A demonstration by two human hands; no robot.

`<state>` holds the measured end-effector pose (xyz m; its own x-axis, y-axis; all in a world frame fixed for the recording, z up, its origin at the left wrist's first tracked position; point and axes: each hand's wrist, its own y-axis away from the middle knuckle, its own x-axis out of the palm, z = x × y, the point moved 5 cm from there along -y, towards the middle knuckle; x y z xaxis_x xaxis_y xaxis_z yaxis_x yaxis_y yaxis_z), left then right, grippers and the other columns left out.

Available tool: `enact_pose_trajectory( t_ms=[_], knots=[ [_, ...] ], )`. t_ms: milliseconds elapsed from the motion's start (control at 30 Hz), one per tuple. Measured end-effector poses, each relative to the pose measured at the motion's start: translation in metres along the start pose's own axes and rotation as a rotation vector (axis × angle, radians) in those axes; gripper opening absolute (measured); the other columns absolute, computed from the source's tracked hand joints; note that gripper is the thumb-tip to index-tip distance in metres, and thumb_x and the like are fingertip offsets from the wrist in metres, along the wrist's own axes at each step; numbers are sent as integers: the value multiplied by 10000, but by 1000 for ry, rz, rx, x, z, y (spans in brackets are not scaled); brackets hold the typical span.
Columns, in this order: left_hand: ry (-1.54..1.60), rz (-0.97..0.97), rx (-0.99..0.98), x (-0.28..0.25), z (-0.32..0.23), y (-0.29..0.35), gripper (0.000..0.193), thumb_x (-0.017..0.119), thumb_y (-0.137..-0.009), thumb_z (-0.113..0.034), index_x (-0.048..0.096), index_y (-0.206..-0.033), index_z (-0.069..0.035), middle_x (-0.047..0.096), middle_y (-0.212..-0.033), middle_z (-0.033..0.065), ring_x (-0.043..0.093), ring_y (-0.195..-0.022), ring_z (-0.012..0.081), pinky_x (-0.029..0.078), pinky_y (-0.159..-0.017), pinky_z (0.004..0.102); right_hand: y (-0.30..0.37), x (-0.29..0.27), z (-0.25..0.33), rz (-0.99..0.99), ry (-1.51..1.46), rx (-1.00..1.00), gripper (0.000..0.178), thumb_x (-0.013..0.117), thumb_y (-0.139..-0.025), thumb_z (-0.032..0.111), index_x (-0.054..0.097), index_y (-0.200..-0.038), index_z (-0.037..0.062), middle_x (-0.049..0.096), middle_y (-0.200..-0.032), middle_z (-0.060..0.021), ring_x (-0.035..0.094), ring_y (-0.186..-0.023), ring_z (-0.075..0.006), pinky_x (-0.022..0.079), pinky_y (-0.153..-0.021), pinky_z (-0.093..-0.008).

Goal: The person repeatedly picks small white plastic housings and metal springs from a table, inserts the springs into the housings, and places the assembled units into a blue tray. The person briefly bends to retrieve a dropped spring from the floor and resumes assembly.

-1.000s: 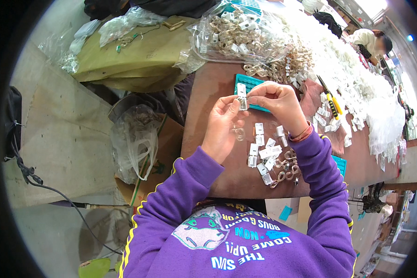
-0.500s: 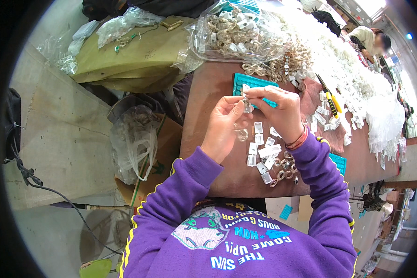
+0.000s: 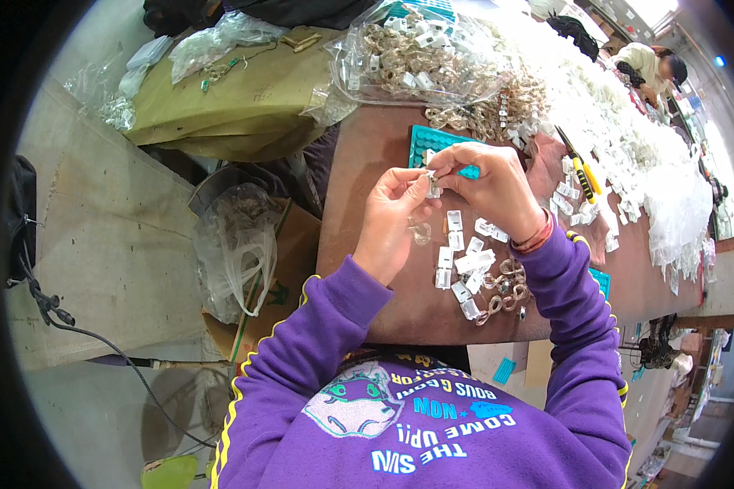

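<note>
In front of me, both hands meet over the brown table at a small white plastic case (image 3: 432,189). My left hand (image 3: 390,216) pinches it between thumb and fingers. From the other side, the bent fingers of my right hand (image 3: 491,181) close on its upper part, hiding much of it. A clear coiled wire (image 3: 420,233) hangs below the left fingers. Beyond the hands lies a teal ridged tray (image 3: 422,142), partly covered by them. Nearer to me are several loose white cases (image 3: 475,262), some with lids open, and a few clear wire coils (image 3: 507,295).
Yellow-handled pliers (image 3: 585,175) lie on a pink cloth (image 3: 544,175) at the right. A clear bag of coiled wires (image 3: 408,69) and a large heap of white cases (image 3: 575,90) cover the far side. A carton (image 3: 298,265) stands left of the table.
My right hand has tipped, its wrist swinging slightly right and up from the loose cases. The coiled wire under my left hand has shifted a little. Both hands stay at the small case.
</note>
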<state>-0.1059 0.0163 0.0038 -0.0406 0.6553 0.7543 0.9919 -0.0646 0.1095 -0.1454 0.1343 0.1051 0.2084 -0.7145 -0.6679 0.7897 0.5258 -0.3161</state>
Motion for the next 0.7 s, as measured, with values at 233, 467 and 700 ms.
enact_pose_trajectory(
  t_ms=[233, 467, 700],
  knots=[
    [146, -41, -107, -2, 7, 3, 128, 639, -935, -137, 586, -1026, -65, 633, -973, 24, 608, -803, 113, 492, -695, 219, 9, 2, 9, -78, 153, -61, 160, 697, -746, 19, 704, -903, 44, 687, -788, -90, 675, -716, -234, 533, -704, -320],
    [339, -5, -111, -1, 11, 4, 145, 624, -949, -163, 585, -1054, -71, 628, -998, 9, 592, -836, 87, 494, -743, 215, 35, 25, 19, -371, 411, -334, 311, 677, -723, 24, 697, -1016, 125, 713, -859, -47, 669, -745, -242, 527, -812, -361],
    [325, 203, -168, 19, 2, 9, 169, 610, -953, -150, 567, -1094, -67, 627, -1015, 23, 615, -879, 118, 520, -792, 254, 41, -2, 15, -490, -162, 48, 328, 701, -807, 47, 645, -1130, 50, 680, -992, -69, 649, -821, -176, 535, -729, -295]
  ],
)
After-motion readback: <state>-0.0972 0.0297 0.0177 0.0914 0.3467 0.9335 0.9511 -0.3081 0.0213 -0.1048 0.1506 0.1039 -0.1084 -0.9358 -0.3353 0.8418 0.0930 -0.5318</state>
